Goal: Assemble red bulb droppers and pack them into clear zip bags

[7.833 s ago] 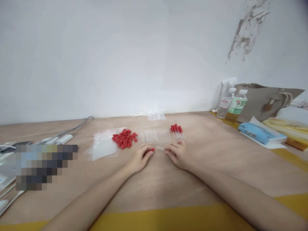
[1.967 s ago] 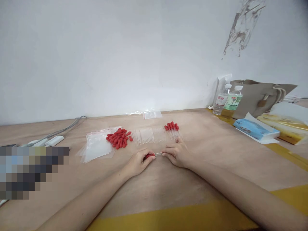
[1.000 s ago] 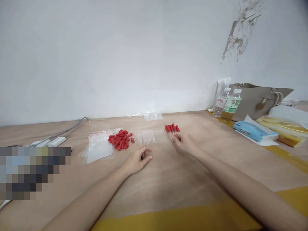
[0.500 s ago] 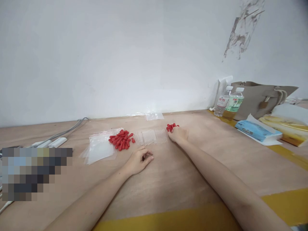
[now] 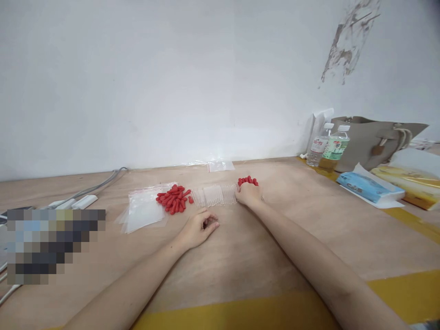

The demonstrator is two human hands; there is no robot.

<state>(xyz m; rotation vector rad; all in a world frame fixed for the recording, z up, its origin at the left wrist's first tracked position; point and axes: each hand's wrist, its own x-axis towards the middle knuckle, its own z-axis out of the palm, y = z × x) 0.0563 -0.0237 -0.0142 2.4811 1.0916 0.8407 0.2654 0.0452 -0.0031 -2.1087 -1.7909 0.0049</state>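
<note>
My left hand [image 5: 199,229] rests on the table, fingers loosely curled and thumb apart, with nothing visible in it. Just beyond it lies a row of thin clear tubes [image 5: 213,195], side by side. A heap of red rubber bulbs [image 5: 173,200] is left of the row, one bulb lying slightly apart. My right hand [image 5: 249,195] reaches down at the row's right end, fingers bent together and mostly hidden. Against its far side a second cluster of red bulbs [image 5: 249,180] shows in a line. Whatever its fingertips hold cannot be made out.
Clear zip bags [image 5: 144,213] are stacked left of the red heap; another small bag [image 5: 220,166] lies by the wall. Two bottles [image 5: 333,149], a grey handbag [image 5: 364,142] and tissue packs [image 5: 371,187] stand at right. Cables and a white power strip [image 5: 84,202] are at left.
My right hand has shifted slightly left and turned, uncovering more of the red bulbs behind it. My left hand has stayed in place. The view has moved slightly.
</note>
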